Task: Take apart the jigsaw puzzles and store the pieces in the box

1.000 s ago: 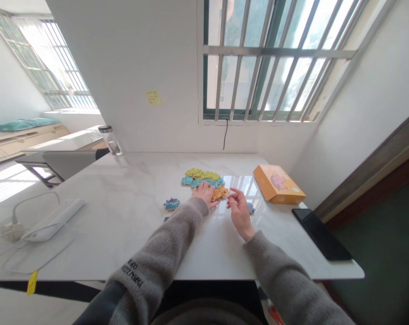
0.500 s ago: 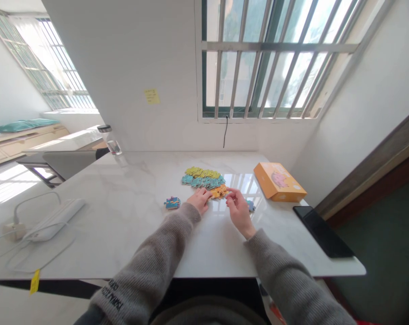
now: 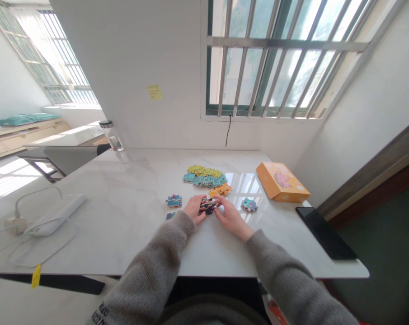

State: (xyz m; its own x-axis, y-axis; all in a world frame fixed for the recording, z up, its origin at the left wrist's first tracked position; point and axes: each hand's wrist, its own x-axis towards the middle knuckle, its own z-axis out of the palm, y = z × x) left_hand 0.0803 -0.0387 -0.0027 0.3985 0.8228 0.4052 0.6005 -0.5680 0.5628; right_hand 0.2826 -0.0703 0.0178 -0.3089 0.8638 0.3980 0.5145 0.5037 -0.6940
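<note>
My left hand (image 3: 194, 209) and my right hand (image 3: 232, 219) close from both sides on a small bunch of dark, multicoloured jigsaw puzzle pieces (image 3: 209, 206). The fingers cover the bunch's ends. Just beyond them lie orange puzzle pieces (image 3: 222, 189), touching a row of teal pieces (image 3: 210, 181), with yellow-green pieces (image 3: 204, 171) behind. A small stack of blue patterned pieces (image 3: 174, 201) sits left of my left hand. Nearer to me, a dark blue piece (image 3: 171, 215) shows partly beside my sleeve. Light blue pieces (image 3: 249, 205) lie to the right of my right hand.
An orange box (image 3: 283, 181) with a pink picture stands at the right of the white table (image 3: 139, 239). In front of it lies a black phone or tablet (image 3: 325, 233). A white power strip (image 3: 60, 215) with cables is at the left, and a bottle (image 3: 112, 136) stands at the back left.
Both hands have left the orange pieces and come closer to me, now around dark puzzle pieces. The light blue pieces at right are uncovered, and a dark blue piece shows at left.
</note>
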